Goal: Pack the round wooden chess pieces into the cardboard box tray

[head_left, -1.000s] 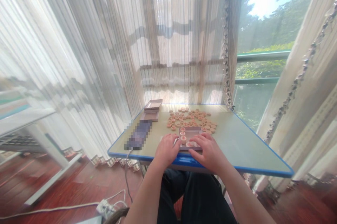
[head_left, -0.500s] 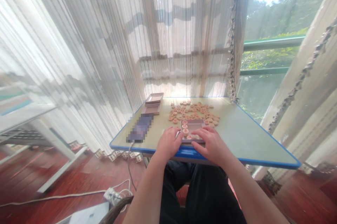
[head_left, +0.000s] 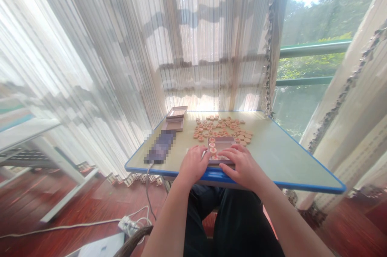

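Observation:
A shallow brownish box [head_left: 226, 144] lies at the front of the table. Round wooden Chinese chess pieces [head_left: 213, 144] with red characters form a column along its left wall. At the box's near-left corner another piece [head_left: 214, 156] is partly covered by fingers. My left hand [head_left: 195, 163] grips the left side of the box, its thumb close to the corner. My right hand [head_left: 238, 162] reaches over the box's right and near walls. Its fingers stretch left, fingertips on pieces in the near row, while its thumb is apart outside the near wall. What lies under the right palm is hidden.
Many loose Chinese chess pieces [head_left: 223, 126] spread behind the box. Two shallow box parts [head_left: 174, 125] sit at the table's back left. A blurred phone-like device [head_left: 161, 146] with a cable [head_left: 148, 180] lies at left. The table [head_left: 287, 152] has a blue edge.
In the near row of the box, the piece under my right fingertips has slid left into the corner. My left hand stays at the box's side, nearly still.

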A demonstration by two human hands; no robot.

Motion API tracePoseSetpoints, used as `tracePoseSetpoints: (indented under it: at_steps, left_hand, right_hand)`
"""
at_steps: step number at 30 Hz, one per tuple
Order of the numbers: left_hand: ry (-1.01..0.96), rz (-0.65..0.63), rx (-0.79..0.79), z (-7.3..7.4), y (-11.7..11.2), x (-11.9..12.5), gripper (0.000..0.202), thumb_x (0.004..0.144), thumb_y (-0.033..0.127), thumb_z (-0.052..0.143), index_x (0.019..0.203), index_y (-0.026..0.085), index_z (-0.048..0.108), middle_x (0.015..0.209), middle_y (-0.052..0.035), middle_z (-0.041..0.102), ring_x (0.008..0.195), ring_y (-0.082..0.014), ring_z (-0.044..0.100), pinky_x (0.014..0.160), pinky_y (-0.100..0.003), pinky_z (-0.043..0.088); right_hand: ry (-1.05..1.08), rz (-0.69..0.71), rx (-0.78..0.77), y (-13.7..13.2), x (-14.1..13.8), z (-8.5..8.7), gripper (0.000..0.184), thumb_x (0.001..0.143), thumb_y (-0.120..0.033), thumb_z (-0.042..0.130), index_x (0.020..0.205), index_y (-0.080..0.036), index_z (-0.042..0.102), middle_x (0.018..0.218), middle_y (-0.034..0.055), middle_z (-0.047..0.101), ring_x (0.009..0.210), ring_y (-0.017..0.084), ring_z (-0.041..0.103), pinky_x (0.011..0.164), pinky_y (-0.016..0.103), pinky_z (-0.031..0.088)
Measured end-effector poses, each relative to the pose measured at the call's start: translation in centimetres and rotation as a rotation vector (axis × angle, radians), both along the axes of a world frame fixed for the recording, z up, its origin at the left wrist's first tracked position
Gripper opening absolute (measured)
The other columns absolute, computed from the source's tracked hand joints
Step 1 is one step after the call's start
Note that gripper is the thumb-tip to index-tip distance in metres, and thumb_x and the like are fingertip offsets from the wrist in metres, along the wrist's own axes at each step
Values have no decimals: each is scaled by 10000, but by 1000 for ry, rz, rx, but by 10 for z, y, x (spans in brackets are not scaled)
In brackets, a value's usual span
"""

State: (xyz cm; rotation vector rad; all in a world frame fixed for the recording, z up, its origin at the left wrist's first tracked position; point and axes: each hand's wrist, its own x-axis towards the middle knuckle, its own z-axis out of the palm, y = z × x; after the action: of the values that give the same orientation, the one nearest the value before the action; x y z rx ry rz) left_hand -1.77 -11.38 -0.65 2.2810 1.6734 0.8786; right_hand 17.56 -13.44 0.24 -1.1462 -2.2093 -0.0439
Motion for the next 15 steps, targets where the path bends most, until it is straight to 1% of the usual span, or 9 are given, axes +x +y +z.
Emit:
tracePoseSetpoints:
  at_steps: [3, 8, 15]
  left_hand:
    - [-5, 6, 4, 0, 0, 0, 372, 902, 381, 388, 1084, 174, 638, 1173, -98, 634, 1180, -253, 500, 1039, -386, 363]
    - [-3, 3, 12, 0, 0, 0, 360, 899, 376, 393, 1072, 178, 640, 1147, -90, 645, 1162, -252, 511, 1035, -389, 366]
    - [-5, 12, 3, 1, -1, 1, 359, 896, 377, 395, 1072, 179, 637, 1138, -93, 647, 1159, -253, 513, 1025, -387, 369]
  right_hand:
    - [-5, 5, -11, -1, -1, 1, 257, 791, -368, 584, 987, -261, 711, 965, 42, 706, 1007, 252, 521, 934, 410, 379]
    - [-10, 21, -38, -2, -2, 2, 270, 797, -370, 574, 1002, -258, 710, 974, 36, 705, 1001, 252, 518, 944, 411, 371]
    - [-1, 44, -18, -3, -3, 3, 276, 795, -360, 574, 1006, -245, 710, 962, 51, 703, 995, 260, 508, 945, 428, 375]
